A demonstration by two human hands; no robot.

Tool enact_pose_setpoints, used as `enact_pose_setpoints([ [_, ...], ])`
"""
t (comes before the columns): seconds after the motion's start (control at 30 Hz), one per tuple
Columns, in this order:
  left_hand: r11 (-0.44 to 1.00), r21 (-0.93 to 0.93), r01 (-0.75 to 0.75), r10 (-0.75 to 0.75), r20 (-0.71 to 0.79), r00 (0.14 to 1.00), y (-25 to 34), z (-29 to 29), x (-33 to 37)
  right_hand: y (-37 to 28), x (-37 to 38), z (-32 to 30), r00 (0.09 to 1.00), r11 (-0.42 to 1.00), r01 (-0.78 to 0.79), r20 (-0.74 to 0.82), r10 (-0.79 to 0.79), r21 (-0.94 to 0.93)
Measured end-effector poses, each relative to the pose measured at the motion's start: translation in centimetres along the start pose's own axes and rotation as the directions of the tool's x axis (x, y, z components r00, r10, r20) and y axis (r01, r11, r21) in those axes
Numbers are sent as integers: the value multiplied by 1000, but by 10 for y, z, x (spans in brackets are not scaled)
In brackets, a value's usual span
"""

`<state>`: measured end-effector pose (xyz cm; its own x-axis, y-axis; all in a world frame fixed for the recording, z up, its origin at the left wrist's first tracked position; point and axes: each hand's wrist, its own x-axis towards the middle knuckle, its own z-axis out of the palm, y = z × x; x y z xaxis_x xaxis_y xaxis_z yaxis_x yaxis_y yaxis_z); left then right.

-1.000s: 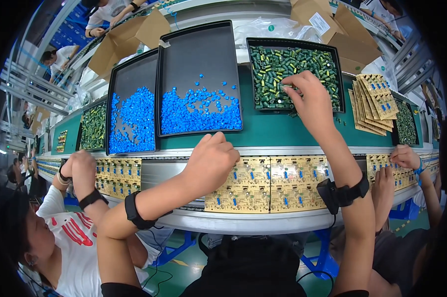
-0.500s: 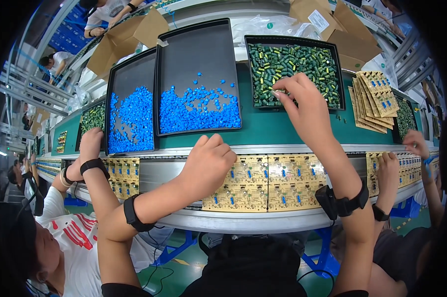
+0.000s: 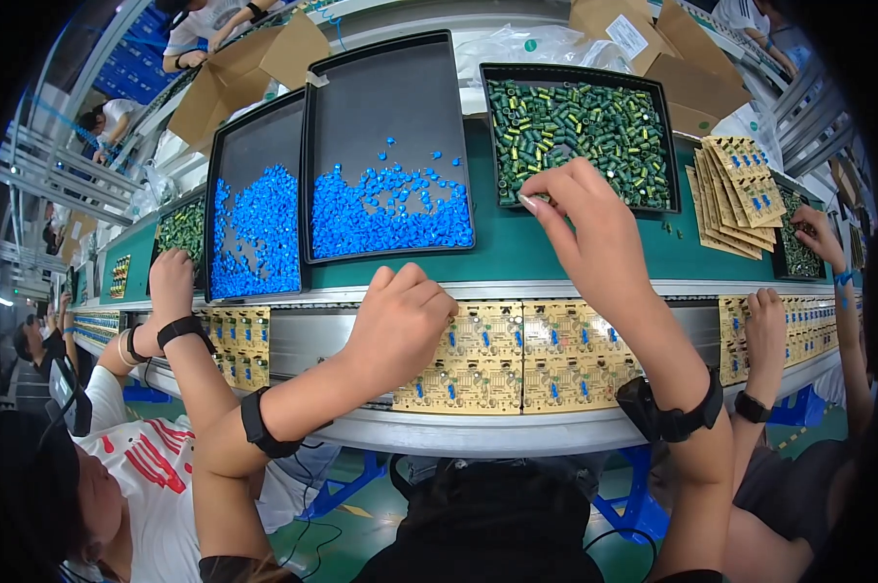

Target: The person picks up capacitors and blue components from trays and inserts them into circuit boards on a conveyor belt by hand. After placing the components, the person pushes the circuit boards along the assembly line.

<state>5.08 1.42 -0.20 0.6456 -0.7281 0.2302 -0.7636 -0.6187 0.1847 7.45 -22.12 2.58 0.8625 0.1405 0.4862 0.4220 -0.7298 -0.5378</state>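
Note:
My right hand [image 3: 591, 225] hovers at the near left edge of a black tray [image 3: 670, 146] heaped with green cylindrical capacitors [image 3: 585, 126]. Its thumb and index finger are pinched together; whatever lies between the tips is too small to make out. Over the left side of the yellow circuit boards [image 3: 555, 384] is my left hand [image 3: 400, 321], closed with its fingers curled, and anything inside it is hidden. The boards carry blue parts and small green ones. Beyond my left hand a black tray [image 3: 385, 97] holds small blue disc-shaped components [image 3: 390, 228].
Another tray of blue components [image 3: 254, 233] adjoins on the left. Stacked circuit boards [image 3: 725, 209] lean at the right on the green work surface [image 3: 516, 262]. Opened cardboard boxes [image 3: 687, 73] stand behind. Co-workers' hands [image 3: 173, 282] are close on the left and right [image 3: 766, 330].
My right hand has drawn slightly back toward me and left, at the tray's near edge. The left hand and the boards have shifted slightly left. A co-worker's hand at right now reaches into a tray.

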Motion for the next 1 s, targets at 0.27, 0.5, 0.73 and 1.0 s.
enact_pose_setpoints([
  [0.27, 1000, -1, 23, -23, -54, 998, 3, -2, -4, -2, -7, -2, 999, 998, 37, 27, -38, 43],
  [0.5, 982, 186, -42, 34, 48, 998, 12, -4, -6, -7, -12, -1, 998, 994, -27, 51, 22, 106],
  [0.73, 999, 54, 0, -4, 77, 997, 6, 0, -10, -1, -32, -3, 791, 422, -611, 530, 305, 670],
  [1.0, 998, 25, -55, 53, 84, 995, 8, 0, 0, 3, -43, -11, 734, 377, -679, 581, 350, 630],
])
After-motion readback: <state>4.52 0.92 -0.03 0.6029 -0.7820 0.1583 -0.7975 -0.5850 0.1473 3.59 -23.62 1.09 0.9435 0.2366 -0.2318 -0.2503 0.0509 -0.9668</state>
